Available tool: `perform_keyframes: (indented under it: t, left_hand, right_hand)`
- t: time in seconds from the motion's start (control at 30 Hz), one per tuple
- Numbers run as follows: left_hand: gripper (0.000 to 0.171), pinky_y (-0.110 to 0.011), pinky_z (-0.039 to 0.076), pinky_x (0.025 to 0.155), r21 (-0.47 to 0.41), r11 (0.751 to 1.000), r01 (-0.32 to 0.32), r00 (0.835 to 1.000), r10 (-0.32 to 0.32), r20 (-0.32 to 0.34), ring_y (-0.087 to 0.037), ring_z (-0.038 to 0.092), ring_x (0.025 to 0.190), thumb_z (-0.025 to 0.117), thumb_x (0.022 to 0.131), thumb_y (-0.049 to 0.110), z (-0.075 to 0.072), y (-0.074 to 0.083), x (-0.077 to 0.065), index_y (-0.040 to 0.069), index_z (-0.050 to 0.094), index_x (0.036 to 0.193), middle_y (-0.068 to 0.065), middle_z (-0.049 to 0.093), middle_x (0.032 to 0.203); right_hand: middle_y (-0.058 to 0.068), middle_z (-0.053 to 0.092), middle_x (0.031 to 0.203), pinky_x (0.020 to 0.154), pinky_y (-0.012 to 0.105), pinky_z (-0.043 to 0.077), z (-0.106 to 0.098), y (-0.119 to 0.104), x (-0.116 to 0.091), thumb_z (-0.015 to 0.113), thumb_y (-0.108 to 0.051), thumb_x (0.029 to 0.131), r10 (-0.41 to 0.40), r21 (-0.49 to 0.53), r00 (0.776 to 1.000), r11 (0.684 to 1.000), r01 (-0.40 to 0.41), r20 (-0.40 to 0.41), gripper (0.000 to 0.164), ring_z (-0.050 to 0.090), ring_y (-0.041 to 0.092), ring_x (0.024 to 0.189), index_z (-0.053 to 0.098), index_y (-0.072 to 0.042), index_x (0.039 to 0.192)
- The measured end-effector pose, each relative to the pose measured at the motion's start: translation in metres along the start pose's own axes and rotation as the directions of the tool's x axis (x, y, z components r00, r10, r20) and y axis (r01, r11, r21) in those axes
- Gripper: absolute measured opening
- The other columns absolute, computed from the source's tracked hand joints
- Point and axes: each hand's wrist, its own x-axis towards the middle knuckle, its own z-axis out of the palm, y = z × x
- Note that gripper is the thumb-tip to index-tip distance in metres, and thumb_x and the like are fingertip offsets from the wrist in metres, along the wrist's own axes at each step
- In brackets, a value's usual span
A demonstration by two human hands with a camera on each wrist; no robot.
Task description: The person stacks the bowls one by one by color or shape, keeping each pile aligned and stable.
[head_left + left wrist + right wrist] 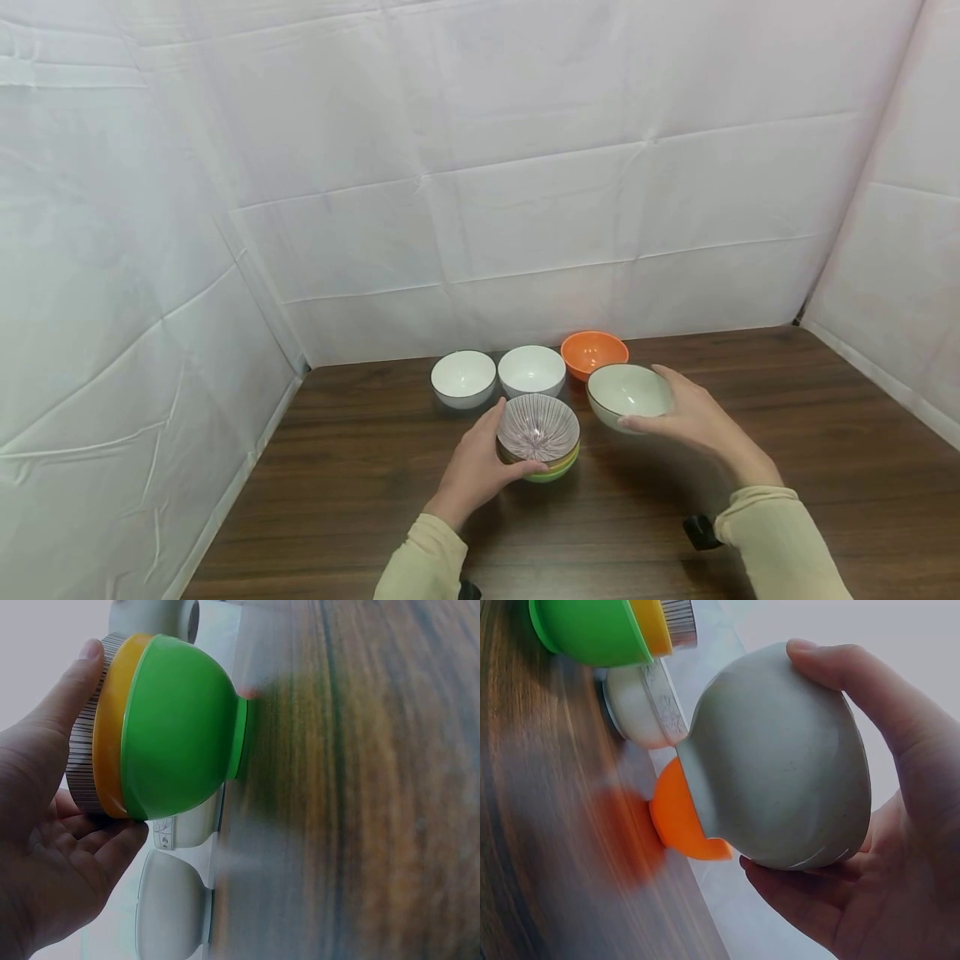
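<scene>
My left hand (476,462) grips a stack of nested bowls from its left side. On top of that stack is a striped bowl (538,427); below it come a yellow-orange bowl (114,720) and a green bowl (184,731), whose foot meets the table. To the right, my right hand (693,412) holds a pale bowl (628,390) with a dark rim, thumb on the near side and fingers on the far side. The right wrist view shows this pale bowl raised off the table, its bare foot visible.
Behind the stack stand a white bowl with a dark rim (463,377), another white bowl (531,368) and an orange bowl (592,352), side by side on the dark wooden table (352,467). White cloth walls (525,225) enclose the table at the back and sides.
</scene>
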Motion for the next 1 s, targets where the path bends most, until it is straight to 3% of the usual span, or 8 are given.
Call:
perform_keyframes:
  t: [0.43,1.0]
  left_hand:
    - [0.112,-0.050,0.042,0.107,-0.006,1.000,0.007,1.000,-0.007,0.001,-0.029,0.040,0.133,0.078,0.064,0.058,0.000,0.001,0.000,0.001,0.031,0.148,-0.016,0.041,0.150]
    - [0.113,-0.051,0.042,0.106,-0.005,1.000,-0.012,1.000,0.012,-0.011,-0.030,0.041,0.133,0.078,0.063,0.058,0.000,0.000,-0.001,0.001,0.031,0.147,-0.017,0.042,0.148]
  right_hand:
    - [0.033,0.049,0.130,0.084,0.061,0.053,0.005,-0.012,0.000,0.070,-0.064,0.070,0.006,0.020,0.999,1.000,-0.005,-0.052,0.111,0.053,0.044,0.108,0.029,0.009,0.143]
    - [0.022,0.059,0.124,0.084,0.056,0.051,0.017,-0.034,0.000,0.075,-0.060,0.068,-0.078,0.118,0.980,0.988,0.101,-0.184,0.101,0.056,0.035,0.105,0.039,-0.002,0.142]
